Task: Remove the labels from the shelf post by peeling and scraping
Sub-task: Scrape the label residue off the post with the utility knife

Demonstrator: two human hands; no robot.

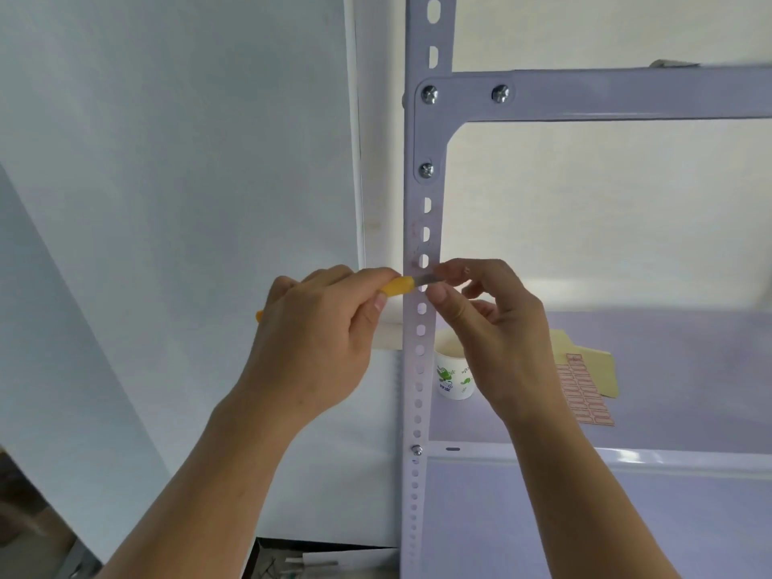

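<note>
The shelf post (411, 369), a pale upright strip punched with a column of holes, runs from top to bottom just right of centre. The left hand (317, 332) grasps a yellow-handled knife (397, 285) with the fingers wrapped round the handle and the thumb along its underside. The handle's tail pokes out behind the hand. The knife lies nearly level, and its short metal blade crosses the face of the post from the left edge towards the right edge, over one of the holes. The right hand (497, 328) is curled, with thumb and forefinger closing together at the blade's tip, right on the post's right edge. Whether they hold the blade, a scrap of label or nothing cannot be told. Just above the blade, faint pinkish label residue (417, 240) smears the post's face. Higher up, a crossbeam (626, 94) joins the post through a bolted corner plate. Left of the post stands a plain white wall (188, 160), with the left forearm in front of it. Right of the post, the bay between the crossbeam and the shelf (689, 369) opens back to a pale rear wall. On the shelf, a paper cup (453, 380) stands just beside the post below the right hand. A sheet of pink labels (585, 390) lies on yellow backing paper (597, 361) beyond the right wrist.
</note>
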